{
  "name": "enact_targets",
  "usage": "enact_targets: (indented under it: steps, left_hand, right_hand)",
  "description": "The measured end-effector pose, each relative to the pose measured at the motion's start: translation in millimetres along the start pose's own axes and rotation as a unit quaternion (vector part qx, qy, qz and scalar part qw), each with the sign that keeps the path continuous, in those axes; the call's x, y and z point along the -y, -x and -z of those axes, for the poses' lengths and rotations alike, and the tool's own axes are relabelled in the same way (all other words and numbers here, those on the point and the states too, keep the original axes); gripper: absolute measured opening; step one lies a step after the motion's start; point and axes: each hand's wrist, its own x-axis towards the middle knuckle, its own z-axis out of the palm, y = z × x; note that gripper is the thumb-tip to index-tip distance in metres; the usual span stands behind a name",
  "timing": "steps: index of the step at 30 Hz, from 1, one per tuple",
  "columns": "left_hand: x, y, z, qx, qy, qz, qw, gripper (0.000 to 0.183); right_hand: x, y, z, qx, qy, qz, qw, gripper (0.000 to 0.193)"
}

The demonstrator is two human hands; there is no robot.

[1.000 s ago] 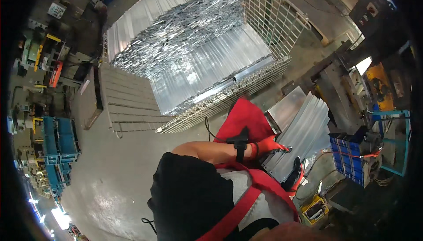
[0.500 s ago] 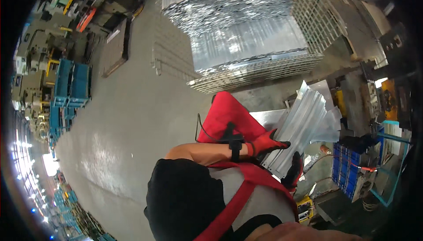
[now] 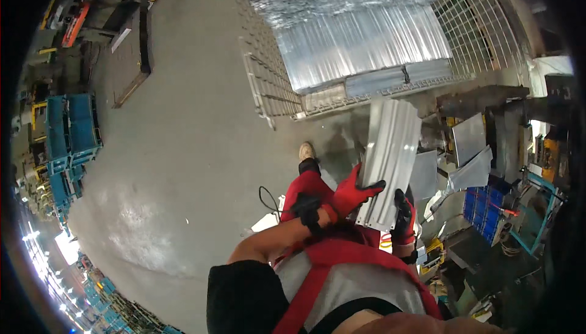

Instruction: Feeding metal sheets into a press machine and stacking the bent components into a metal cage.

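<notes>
A long, silvery ribbed sheet-metal panel (image 3: 394,145) is held in front of my body, its far end pointing toward the wire basket; whether it is one piece or a few nested together I cannot tell. My left hand (image 3: 355,193), in a red and black glove, closes on its left edge, with dark fingertips lying over the ribbed face. On the opposite edge, near the lower end, my right hand (image 3: 404,219) grips in a matching glove. Beyond the panel stands a wire basket (image 3: 262,93) filled with stacked metal panels (image 3: 372,47).
Flat metal sheets (image 3: 470,141) lie at the machinery on my right, by a blue crate (image 3: 482,212) and a teal frame (image 3: 537,212). Teal racks (image 3: 73,129) stand far left. A flat brown slab (image 3: 131,59) lies on the floor at upper left.
The panel has come away from the loose sheets at right and stands more upright in view, held by both hands. My body has turned rightward, and one shoe now shows.
</notes>
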Motion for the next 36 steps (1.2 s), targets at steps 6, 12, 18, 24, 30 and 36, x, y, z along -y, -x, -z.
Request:
enact_targets:
  steps: [6, 12, 18, 24, 30, 36]
  left_hand:
    - [-30.7, 25.7, 66.9, -0.091, 0.004, 0.01, 0.996, 0.101]
    - [-38.5, -6.7, 99.3, -0.134, 0.101, -0.01, 0.986, 0.082]
    - [-36.2, -100.3, 117.9, -0.216, 0.193, -0.115, 0.95, 0.082]
    - [-67.0, -202.1, 146.0, -0.287, 0.251, -0.133, 0.915, 0.076]
    - [-18.9, -304.2, 193.0, -0.272, 0.332, -0.214, 0.877, 0.068]
    - [-6.8, -345.7, 213.5, -0.297, 0.215, -0.228, 0.902, 0.069]
  right_hand:
    - [20.8, -17.1, -77.2, 0.085, -0.001, -0.03, 0.996, 0.044]
    - [38.6, -73.0, -122.2, 0.171, 0.072, -0.011, 0.983, 0.041]
    - [59.0, -180.9, -157.5, 0.274, 0.108, -0.008, 0.955, 0.042]
    - [21.8, -321.8, -184.8, 0.32, 0.022, -0.079, 0.944, 0.039]
    - [-68.5, -435.3, -191.6, 0.366, -0.012, -0.137, 0.921, 0.063]
    - [-103.4, -477.5, -201.1, 0.335, -0.034, -0.184, 0.923, 0.073]
